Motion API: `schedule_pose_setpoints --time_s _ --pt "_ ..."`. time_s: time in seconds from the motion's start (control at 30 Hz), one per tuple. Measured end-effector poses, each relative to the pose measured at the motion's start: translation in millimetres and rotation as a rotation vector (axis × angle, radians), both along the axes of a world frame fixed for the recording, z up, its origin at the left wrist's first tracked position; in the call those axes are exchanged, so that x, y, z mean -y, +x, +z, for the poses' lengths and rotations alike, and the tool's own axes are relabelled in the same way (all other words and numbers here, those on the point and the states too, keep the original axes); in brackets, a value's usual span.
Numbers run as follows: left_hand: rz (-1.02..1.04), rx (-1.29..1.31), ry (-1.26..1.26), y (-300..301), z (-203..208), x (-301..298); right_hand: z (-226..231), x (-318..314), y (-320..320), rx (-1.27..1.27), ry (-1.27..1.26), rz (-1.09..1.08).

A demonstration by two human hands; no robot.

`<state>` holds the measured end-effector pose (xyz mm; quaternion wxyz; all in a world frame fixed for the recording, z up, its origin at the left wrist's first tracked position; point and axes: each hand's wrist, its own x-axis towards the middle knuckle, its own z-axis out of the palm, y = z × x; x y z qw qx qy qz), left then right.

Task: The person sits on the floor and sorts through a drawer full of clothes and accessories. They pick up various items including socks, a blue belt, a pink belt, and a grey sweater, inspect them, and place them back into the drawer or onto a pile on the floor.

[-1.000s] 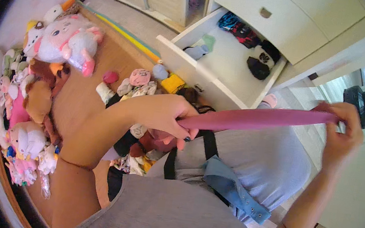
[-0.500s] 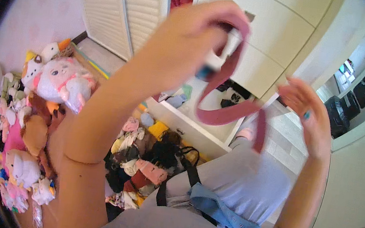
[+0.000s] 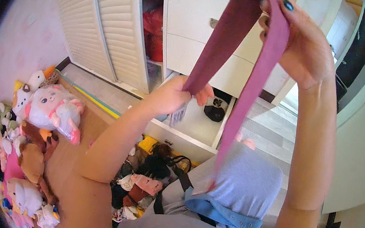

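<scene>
A long, flat mauve belt (image 3: 227,38) is stretched up between my two hands. My left hand (image 3: 173,97) is closed round its lower end, above the open drawer (image 3: 192,126). Higher up, at the top edge of the view, my right hand (image 3: 307,49) pinches the belt between thumb and fingers. From there the free length hangs down over my knee, its tip blurred. A small pale striped piece (image 3: 178,115) shows just under my left hand; I cannot tell whether it hangs from it. A blue denim belt with eyelets (image 3: 225,212) lies across my lap.
A heap of rolled socks and clothes (image 3: 145,184) lies between my left arm and the drawer front. Many plush toys (image 3: 50,108) line the left wall. White drawers (image 3: 193,16) and a louvred sliding door (image 3: 120,30) stand ahead, with red bags (image 3: 154,29) on a shelf between.
My right hand has gone up and taken hold of the mauve belt. My left hand has come down with its end, and the looped belt is drawn out long. The view has shifted.
</scene>
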<state>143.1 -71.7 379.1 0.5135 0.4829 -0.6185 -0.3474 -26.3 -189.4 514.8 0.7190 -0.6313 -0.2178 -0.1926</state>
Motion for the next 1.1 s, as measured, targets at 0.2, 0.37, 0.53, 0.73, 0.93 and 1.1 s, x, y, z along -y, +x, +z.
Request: schedule_pose_setpoints --time_s 0.2,0.37,0.53,0.73,0.93,1.1 --pt "-0.197 -0.247 0.067 -31.6 -33.3 23.2 26.5 -6.8 -8.5 0.098 -0.100 -0.335" --pt "-0.377 -0.445 0.011 -47.2 -37.3 41.3 31.2 -12.5 -17.8 0.173 -0.021 -0.404" --pt "-0.259 -0.616 0.073 -63.3 -30.9 46.3 27.2 -2.1 -17.6 0.224 -0.009 -0.409" --pt "-0.396 -0.628 0.126 -75.9 -16.0 45.7 24.5 -6.5 -11.7 0.198 0.079 -0.474" --pt "-0.520 -0.437 -0.036 -91.3 -15.1 47.4 15.1 0.7 -3.1 0.148 0.080 -0.563" --pt "-0.538 -0.606 -0.027 -98.4 -19.2 51.5 5.6 16.5 -6.5 0.218 0.202 -0.640"
